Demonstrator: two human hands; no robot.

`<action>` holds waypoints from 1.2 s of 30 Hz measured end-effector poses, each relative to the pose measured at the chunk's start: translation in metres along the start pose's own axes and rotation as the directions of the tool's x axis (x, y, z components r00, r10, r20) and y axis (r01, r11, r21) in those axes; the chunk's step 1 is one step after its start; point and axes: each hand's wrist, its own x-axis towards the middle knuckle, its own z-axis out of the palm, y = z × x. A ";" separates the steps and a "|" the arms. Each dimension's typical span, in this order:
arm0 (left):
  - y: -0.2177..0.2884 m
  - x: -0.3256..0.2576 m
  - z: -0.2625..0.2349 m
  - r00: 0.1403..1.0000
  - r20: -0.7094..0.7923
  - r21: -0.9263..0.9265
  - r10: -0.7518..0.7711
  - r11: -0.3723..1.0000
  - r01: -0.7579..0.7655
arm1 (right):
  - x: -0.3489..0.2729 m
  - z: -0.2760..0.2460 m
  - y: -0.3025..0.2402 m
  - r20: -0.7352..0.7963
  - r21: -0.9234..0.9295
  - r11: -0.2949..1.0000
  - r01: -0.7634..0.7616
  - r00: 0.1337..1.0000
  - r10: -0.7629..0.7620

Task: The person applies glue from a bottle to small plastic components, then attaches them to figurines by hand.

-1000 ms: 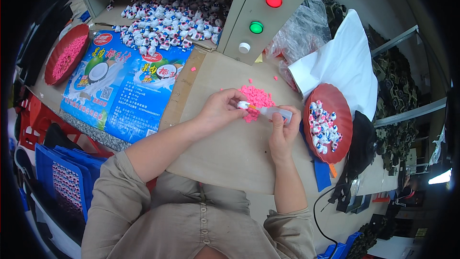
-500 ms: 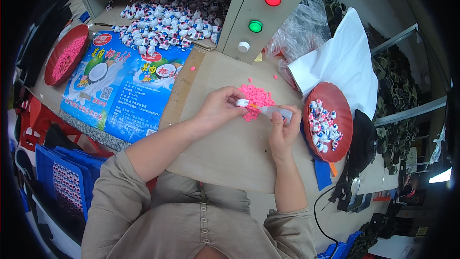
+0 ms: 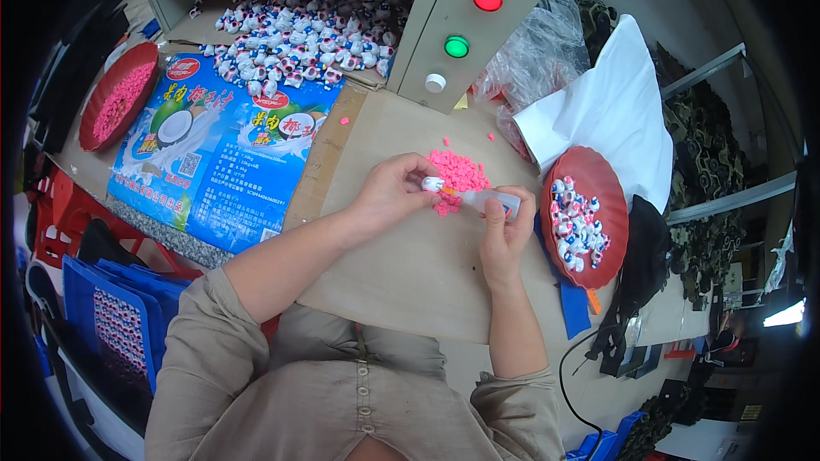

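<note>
A desk (image 3: 401,282) carries everything here; across its far side stands a grey metal housing (image 3: 423,72) with red and green buttons. Blue printed cardboard (image 3: 226,162) lies flat to the left, probably to protect the surface. A heap of white figurines (image 3: 295,43) fills the housing's opening, seemingly stored within reach. One red scalloped dish (image 3: 591,164) on the right keeps more figurines apart from that heap; another red dish (image 3: 141,54) at far left contains pink bits. A pile of pink pieces (image 3: 461,169) sits just beyond the hands, likely so that each is a short reach away.

The right hand (image 3: 506,230) has its grip wrapped around a translucent squeeze bottle (image 3: 476,199), aimed leftward. The left hand (image 3: 397,192) pinches a single white figurine (image 3: 433,183), which sits at the fingertips, apparently to leave its near face exposed. The bottle's yellow nozzle (image 3: 448,191) points at it; contact is too small to tell.
</note>
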 end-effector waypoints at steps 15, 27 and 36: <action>0.002 0.000 0.000 1.000 0.001 0.002 0.008 1.000 -0.008 | 0.004 -0.009 0.007 -0.033 0.342 0.923 -0.178 0.979 0.201; 0.002 0.001 0.002 0.998 -0.019 0.012 0.063 0.998 -0.062 | 0.019 -0.025 0.000 0.022 0.222 0.903 -0.369 0.927 0.374; 0.007 0.003 -0.010 0.983 -0.182 -0.271 -0.015 0.962 -0.036 | 0.005 -0.007 0.000 0.234 -0.323 0.904 -0.282 0.901 0.365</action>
